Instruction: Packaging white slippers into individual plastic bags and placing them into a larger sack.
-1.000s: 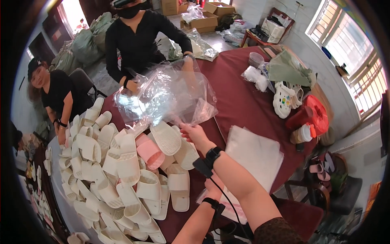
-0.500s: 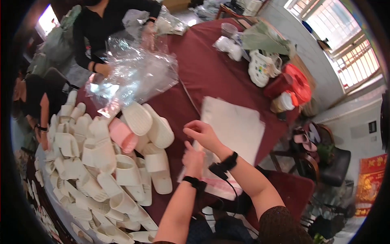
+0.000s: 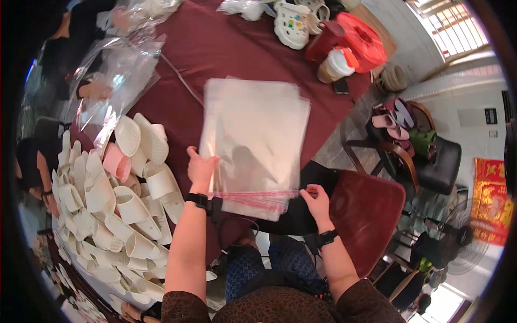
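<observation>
A stack of clear plastic bags (image 3: 253, 134) with a red strip along its near edge lies on the dark red table (image 3: 215, 48). My left hand (image 3: 200, 168) grips the stack's left near corner. My right hand (image 3: 316, 200) pinches the right end of the red-striped edge. Both wrists wear black bands. A heap of white slippers (image 3: 116, 199), with a pink slipper (image 3: 116, 161) among them, lies just left of my left hand.
Another person's hand (image 3: 96, 90) holds a crumpled clear bag (image 3: 116, 75) at the far left. White clogs (image 3: 293, 21), a red bag (image 3: 358, 37) and a cup (image 3: 335, 64) sit at the table's far edge. A dark red chair (image 3: 366, 215) and a black chair (image 3: 439, 161) stand to the right.
The view has swung down and right toward the bag stack. My hands have moved onto the stack's near edge, left at the corner, right at the red strip.
</observation>
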Demonstrator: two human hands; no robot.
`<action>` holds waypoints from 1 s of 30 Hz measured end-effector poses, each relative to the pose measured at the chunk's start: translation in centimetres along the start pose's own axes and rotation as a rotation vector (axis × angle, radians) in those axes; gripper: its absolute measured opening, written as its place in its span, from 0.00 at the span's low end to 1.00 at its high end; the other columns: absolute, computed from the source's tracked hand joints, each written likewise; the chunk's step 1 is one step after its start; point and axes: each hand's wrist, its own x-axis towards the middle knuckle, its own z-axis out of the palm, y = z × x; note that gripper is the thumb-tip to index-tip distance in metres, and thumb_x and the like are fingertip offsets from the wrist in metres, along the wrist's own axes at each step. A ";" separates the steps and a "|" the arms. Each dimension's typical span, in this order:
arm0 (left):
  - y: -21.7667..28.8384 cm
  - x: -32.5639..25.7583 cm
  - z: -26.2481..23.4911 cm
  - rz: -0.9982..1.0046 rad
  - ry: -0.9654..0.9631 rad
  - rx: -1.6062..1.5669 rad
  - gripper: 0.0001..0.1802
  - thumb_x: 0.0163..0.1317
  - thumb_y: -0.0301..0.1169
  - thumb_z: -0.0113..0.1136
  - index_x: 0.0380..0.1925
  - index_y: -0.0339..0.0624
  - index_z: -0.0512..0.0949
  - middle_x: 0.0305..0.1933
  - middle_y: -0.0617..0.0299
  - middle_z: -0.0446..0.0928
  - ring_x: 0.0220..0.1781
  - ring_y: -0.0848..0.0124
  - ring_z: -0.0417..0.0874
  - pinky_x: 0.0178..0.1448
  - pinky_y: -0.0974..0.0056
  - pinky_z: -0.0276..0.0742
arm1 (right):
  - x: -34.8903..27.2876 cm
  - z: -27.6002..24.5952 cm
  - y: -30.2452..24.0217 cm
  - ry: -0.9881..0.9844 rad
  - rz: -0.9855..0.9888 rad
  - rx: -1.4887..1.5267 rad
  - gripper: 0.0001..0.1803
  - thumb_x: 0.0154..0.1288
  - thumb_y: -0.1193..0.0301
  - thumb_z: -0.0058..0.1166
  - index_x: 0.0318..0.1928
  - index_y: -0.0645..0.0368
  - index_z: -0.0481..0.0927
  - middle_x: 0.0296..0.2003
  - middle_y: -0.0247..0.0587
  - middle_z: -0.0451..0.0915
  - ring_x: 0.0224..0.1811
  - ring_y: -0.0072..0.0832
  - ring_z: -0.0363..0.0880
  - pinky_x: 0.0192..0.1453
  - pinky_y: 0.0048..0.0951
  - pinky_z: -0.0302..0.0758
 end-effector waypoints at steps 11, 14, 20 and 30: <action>-0.4 0.4 0.5 0.058 0.007 0.038 0.42 0.44 0.43 0.73 0.53 0.38 0.60 0.46 0.40 0.78 0.48 0.45 0.80 0.52 0.52 0.75 | 3.7 2.3 -2.0 0.014 -0.042 -0.035 0.23 0.48 0.67 0.68 0.46 0.58 0.78 0.30 0.35 0.81 0.38 0.31 0.78 0.44 0.29 0.75; -0.7 0.4 0.5 0.091 0.026 0.046 0.42 0.44 0.43 0.73 0.53 0.38 0.60 0.46 0.40 0.77 0.48 0.46 0.80 0.52 0.53 0.74 | 4.1 2.2 -3.1 0.021 -0.112 -0.037 0.14 0.52 0.66 0.64 0.38 0.59 0.81 0.26 0.34 0.81 0.32 0.32 0.79 0.39 0.29 0.74; -0.6 0.7 0.5 0.087 0.015 0.045 0.42 0.44 0.43 0.73 0.53 0.37 0.60 0.47 0.40 0.76 0.48 0.47 0.80 0.53 0.54 0.74 | 4.8 2.0 -1.7 -0.020 -0.100 0.222 0.09 0.56 0.67 0.62 0.33 0.60 0.84 0.25 0.37 0.80 0.26 0.30 0.78 0.34 0.28 0.73; -0.8 0.7 0.5 0.055 0.005 0.017 0.43 0.44 0.44 0.73 0.55 0.37 0.60 0.48 0.39 0.76 0.50 0.47 0.79 0.54 0.53 0.74 | 2.4 0.5 -8.0 0.239 -0.423 -0.013 0.05 0.54 0.72 0.64 0.33 0.56 0.85 0.30 0.33 0.79 0.22 0.27 0.76 0.27 0.25 0.72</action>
